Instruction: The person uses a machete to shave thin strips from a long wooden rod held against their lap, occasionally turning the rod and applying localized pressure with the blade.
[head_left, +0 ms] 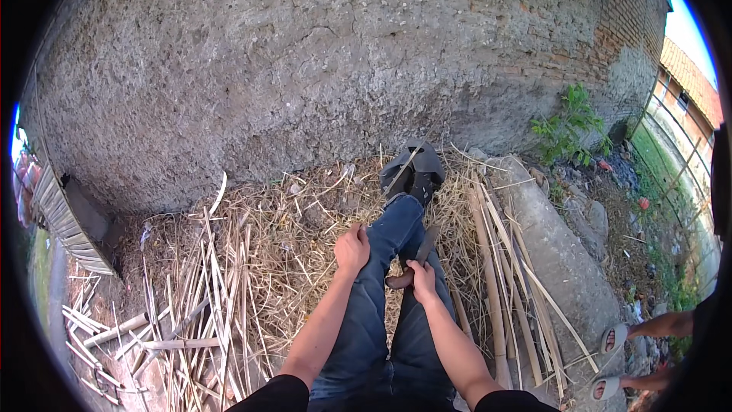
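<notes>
My right hand [423, 281] is closed around a large knife, between my legs. The knife's dark blade [429, 243] points up and away along my right leg, and its brown rounded handle [398, 281] shows to the left of my fingers. My left hand [351, 249] rests by my left knee with its fingers curled in; what they hold, if anything, is hidden. A thin pale strip [402, 172] crosses over my dark shoes [418, 187], roughly in line with my left hand. My legs in blue jeans [354, 336] stretch out toward the wall.
Split bamboo strips [213, 282] lie piled on the left, and longer bamboo poles [488, 282] on the right beside a concrete slab [560, 248]. Shavings [305, 214] cover the ground. A rough wall [328, 69] rises ahead. Another person's sandalled feet [610, 362] stand at right.
</notes>
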`<action>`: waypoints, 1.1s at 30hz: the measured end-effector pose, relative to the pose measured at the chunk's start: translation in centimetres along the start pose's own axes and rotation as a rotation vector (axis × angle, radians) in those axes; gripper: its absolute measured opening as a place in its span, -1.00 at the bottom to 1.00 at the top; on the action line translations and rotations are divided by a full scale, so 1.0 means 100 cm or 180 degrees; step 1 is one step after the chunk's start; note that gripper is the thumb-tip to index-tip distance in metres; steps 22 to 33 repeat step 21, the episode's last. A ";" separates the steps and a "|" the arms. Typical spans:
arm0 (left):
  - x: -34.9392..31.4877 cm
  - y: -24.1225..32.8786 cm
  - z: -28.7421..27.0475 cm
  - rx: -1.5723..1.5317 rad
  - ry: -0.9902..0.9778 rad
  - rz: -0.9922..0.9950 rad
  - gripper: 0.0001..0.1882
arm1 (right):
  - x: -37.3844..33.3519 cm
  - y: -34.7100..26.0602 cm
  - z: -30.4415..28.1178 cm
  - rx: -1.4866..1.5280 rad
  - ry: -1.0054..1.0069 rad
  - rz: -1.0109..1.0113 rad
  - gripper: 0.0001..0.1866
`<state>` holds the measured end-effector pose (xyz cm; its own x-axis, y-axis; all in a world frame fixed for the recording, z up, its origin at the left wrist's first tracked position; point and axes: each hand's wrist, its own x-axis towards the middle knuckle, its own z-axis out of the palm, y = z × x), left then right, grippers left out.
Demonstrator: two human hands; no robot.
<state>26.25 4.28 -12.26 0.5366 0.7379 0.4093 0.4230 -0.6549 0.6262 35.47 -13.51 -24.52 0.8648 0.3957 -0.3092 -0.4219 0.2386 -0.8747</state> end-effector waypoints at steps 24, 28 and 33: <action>-0.331 -0.221 -0.165 0.0773 -0.1344 -0.1943 -0.52 | -0.012 -0.019 0.001 0.0822 -0.0660 0.0473 -0.72; -0.331 -0.221 -0.165 0.0773 -0.1344 -0.1943 -0.52 | -0.012 -0.019 0.001 0.0822 -0.0660 0.0473 -0.72; -0.331 -0.221 -0.165 0.0773 -0.1344 -0.1943 -0.52 | -0.012 -0.019 0.001 0.0822 -0.0660 0.0473 -0.72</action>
